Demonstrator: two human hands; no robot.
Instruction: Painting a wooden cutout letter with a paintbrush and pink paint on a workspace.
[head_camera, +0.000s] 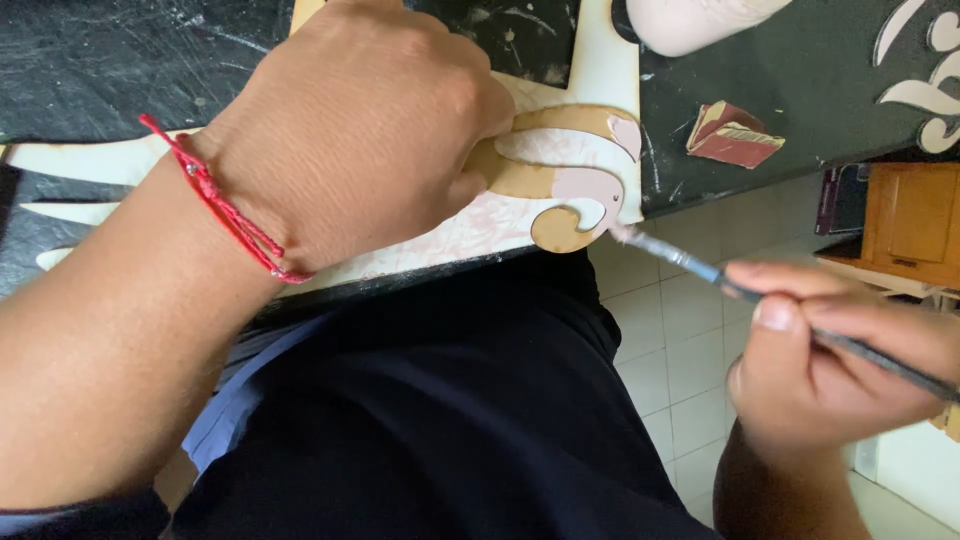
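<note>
a white rounded container (700, 22) stands at the top edge of the view on the dark surface (780, 80); only its lower part shows, and what is in it cannot be told.

near it on the dark surface lies a small reddish-brown wedge-shaped piece (733, 134) with a pale striped face. white curled ornaments (925, 95) lie at the far right of the surface. beyond the surface's edge a brown wooden cabinet (912, 222) stands on a pale tiled floor (670, 340). the person's dark-clothed lap (440, 400) fills the lower middle of the view.

on the surface lies a pale cream board (600, 70), and on it a tan cut-out shape (560, 180) with curling ends, partly coated in pale pink. it sits at the board's near right corner, close to the surface's edge.

the left hand (350, 130), with a red thread bracelet (225, 205) at the wrist, lies knuckles up over the board and covers the left part of the cut-out; its fingers are curled down onto the shape, pressing on it, and their tips are hidden.

the right hand (840, 360) is off the surface's edge, over the floor. its fingers (775, 315) are pinched narrowly around a thin paintbrush (740, 290) with a dark handle and a blue-grey ferrule. the brush slants up to the left, and its tip touches the cut-out's lower right curl.
</note>
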